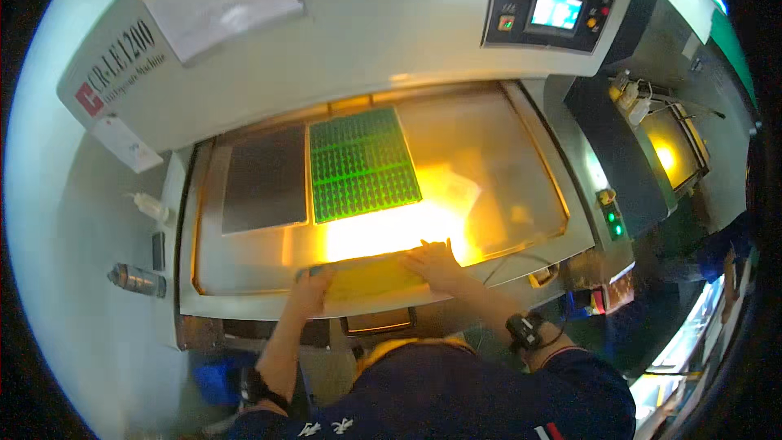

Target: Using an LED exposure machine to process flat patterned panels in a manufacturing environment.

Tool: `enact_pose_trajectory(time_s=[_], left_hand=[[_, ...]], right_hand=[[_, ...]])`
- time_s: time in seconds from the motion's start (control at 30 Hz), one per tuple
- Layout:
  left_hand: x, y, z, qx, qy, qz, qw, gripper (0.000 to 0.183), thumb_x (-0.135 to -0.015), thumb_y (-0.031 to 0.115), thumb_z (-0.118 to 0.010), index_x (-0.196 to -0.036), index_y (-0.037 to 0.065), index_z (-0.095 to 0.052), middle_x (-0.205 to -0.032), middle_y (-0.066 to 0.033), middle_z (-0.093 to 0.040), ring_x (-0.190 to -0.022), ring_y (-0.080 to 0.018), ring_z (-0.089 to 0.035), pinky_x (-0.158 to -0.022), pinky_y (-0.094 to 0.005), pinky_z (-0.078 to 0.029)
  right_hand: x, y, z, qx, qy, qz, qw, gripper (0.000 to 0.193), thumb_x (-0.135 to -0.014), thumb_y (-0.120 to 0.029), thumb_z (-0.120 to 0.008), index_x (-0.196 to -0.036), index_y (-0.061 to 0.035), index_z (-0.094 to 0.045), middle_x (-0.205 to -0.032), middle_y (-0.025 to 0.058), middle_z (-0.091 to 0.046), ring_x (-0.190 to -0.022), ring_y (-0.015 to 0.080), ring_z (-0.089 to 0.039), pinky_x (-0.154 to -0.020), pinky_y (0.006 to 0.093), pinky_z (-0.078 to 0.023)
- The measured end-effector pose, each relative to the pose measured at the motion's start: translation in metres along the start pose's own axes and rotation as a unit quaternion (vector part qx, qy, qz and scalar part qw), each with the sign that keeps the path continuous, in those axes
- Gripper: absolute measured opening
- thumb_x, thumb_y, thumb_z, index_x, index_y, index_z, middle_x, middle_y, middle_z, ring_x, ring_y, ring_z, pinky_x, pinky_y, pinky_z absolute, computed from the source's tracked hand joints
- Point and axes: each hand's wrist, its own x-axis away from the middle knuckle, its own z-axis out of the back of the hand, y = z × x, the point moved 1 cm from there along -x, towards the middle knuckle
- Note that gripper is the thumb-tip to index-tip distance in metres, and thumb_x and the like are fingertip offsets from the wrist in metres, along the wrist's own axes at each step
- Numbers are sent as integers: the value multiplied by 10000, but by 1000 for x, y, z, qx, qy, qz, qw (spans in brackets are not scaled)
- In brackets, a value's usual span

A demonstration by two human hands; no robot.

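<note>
A flat yellow-green panel (pixel 371 282) is at the front edge of the machine bed, seen at a steep slant. My left hand (pixel 313 290) grips its left end. At its right end is my right hand (pixel 436 266), fingers around the corner and nearest to the bright yellow light on the bed. Beyond the hands lies a green circuit board panel (pixel 364 165) with rows of small dark patterns. Beside it on the left is a dark rectangular panel (pixel 266 179). Both lie flat on the shiny bed (pixel 497 147).
A pale machine hood (pixel 383 24) with a control screen (pixel 557 10) overhangs the far side. On the left ledge are a white squeeze bottle (pixel 150 206), a dark block (pixel 158 252) and a grey cylinder (pixel 137 279). Green-lit buttons (pixel 614 224) sit at the right; another glowing bed (pixel 672 151) lies beyond.
</note>
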Motion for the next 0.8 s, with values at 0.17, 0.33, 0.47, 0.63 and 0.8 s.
enact_pose_trajectory(time_s=[0.17, 0.33, 0.47, 0.63, 0.8], left_hand=[[101, 127, -47, -78, 17, 84, 993, 917, -728, 291, -775, -1507, 242, -294, -1578, 0, -257, -1401, -395, -296, -1061, -693, -259], [92, 150, -73, 32, 99, 130, 986, 977, -738, 377, -744, -1535, 169, -219, -1614, -111, -107, -1449, -425, -152, -1071, -724, -178], [139, 151, -136, 128, 0, 214, 969, 999, -761, 414, -713, -1551, 158, -158, -1622, -130, -22, -1464, -428, -78, -1087, -713, -142], [218, 112, -179, 188, -178, 287, 922, 999, -788, 425, -697, -1557, 157, -118, -1624, -125, -25, -1468, -417, -94, -1123, -648, -167], [266, 45, -263, 277, -195, 259, 904, 957, -811, 410, -686, -1547, 115, -149, -1608, -150, -129, -1456, -398, -176, -1151, -563, -209]], right_hand=[[119, -21, 5, -38, -38, 16, 998, 698, -797, -152, -648, -1437, -302, -414, -1506, 10, -391, -1365, 431, -337, -1024, 692, -333], [119, 16, -52, -90, -71, 26, 993, 750, -740, -102, -681, -1416, -319, -441, -1502, 12, -404, -1380, 390, -351, -934, 626, -431], [139, 37, -171, -104, -129, -27, 986, 595, -855, -137, -568, -1399, -355, -467, -1521, 1, -384, -1387, 346, -349, -934, 637, -431], [141, 42, -257, -87, -125, -110, 982, 639, -878, -128, -548, -1439, -390, -392, -1577, -15, -262, -1435, 302, -268, -993, 652, -379], [125, 17, -279, -92, -115, -261, 954, 647, -888, -137, -557, -1454, -376, -358, -1609, 8, -141, -1483, 260, -138, -1090, 686, -212]])
